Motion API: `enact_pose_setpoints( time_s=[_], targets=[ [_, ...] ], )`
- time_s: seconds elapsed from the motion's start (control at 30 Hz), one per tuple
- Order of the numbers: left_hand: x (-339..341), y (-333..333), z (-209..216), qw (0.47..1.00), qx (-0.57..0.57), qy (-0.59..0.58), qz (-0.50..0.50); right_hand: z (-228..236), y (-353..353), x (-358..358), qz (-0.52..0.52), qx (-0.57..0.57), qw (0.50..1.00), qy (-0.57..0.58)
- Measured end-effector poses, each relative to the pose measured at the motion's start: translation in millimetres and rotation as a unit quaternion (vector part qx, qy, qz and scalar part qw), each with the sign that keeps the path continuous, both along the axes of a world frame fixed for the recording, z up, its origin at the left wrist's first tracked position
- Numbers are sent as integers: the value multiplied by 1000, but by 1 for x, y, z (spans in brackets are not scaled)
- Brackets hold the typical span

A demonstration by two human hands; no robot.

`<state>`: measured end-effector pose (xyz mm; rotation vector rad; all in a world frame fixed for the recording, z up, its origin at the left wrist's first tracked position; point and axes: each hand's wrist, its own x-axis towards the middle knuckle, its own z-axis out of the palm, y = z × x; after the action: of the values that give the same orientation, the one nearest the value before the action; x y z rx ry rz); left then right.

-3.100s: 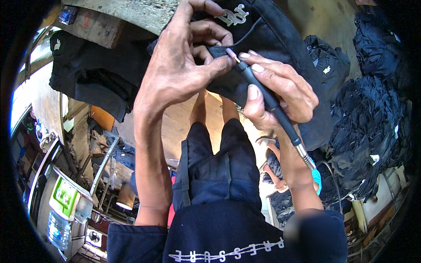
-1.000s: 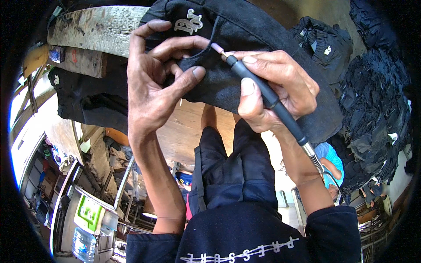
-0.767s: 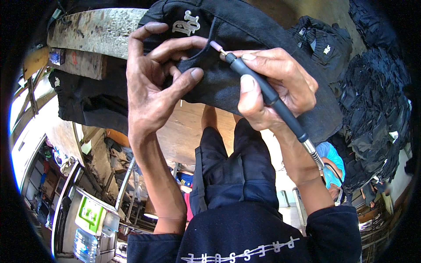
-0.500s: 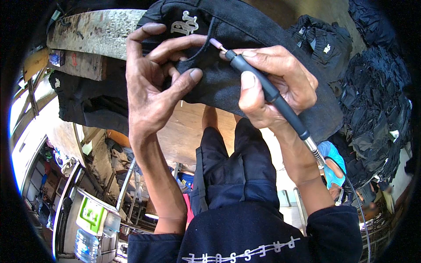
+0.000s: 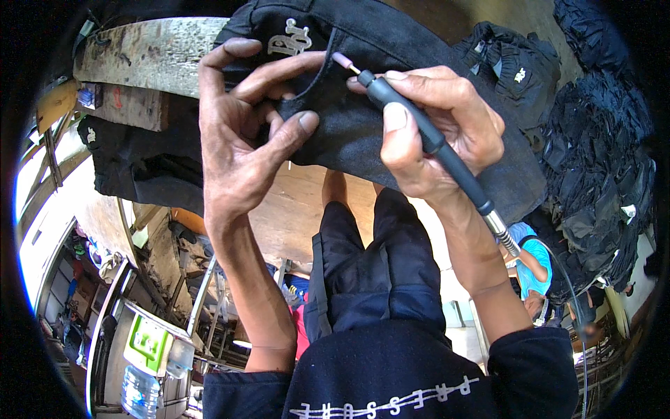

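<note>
A black garment (image 5: 401, 52), which looks like trousers with a curved pocket edge, lies spread out in front of me. A pale emblem (image 5: 289, 38) sits near that pocket. My left hand (image 5: 241, 153) holds the cloth at the pocket edge, index finger stretched along its inner side, other fingers bent and thumb apart. My right hand (image 5: 453, 133) grips a black pen-shaped rotary grinder (image 5: 431, 140) between thumb and fingers. Its pinkish grinding tip (image 5: 342, 60) is at the pocket edge, near my left index fingertip; whether it touches I cannot tell. A metal flexible shaft (image 5: 501, 227) runs from its rear.
A worn board (image 5: 146, 56) lies under the garment at far left. Heaped black clothes (image 5: 593, 167) fill the right side. A person in a blue shirt (image 5: 534, 262) is beyond my right forearm. At lower left are a green tray (image 5: 148, 342) and a clear plastic bottle (image 5: 139, 391).
The grinder's tip has shifted slightly up along the pocket edge with my right hand. My left hand stays nearly in place on the cloth. The person in blue has moved slightly.
</note>
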<state>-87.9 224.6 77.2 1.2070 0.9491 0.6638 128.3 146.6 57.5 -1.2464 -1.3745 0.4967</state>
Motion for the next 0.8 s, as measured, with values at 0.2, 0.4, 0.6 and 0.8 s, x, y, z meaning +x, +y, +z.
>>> enact_pose_setpoints(
  time_s=[0.2, 0.4, 0.6, 0.8],
  targets=[
    [0, 1, -5, 999, 25, -23, -5, 2, 1, -1, -12, 5, 1000, -8],
    [3, 2, -7, 998, 51, -29, -6, 0, 2, -3, -15, -10, 1000, 7],
    [1, 3, 1, 1000, 8, -15, -11, 1, 3, 1, -6, -30, 999, 20],
    [17, -12, 3, 971, 191, 126, 67, 6, 9, -3, -70, -19, 952, 297]
  ],
)
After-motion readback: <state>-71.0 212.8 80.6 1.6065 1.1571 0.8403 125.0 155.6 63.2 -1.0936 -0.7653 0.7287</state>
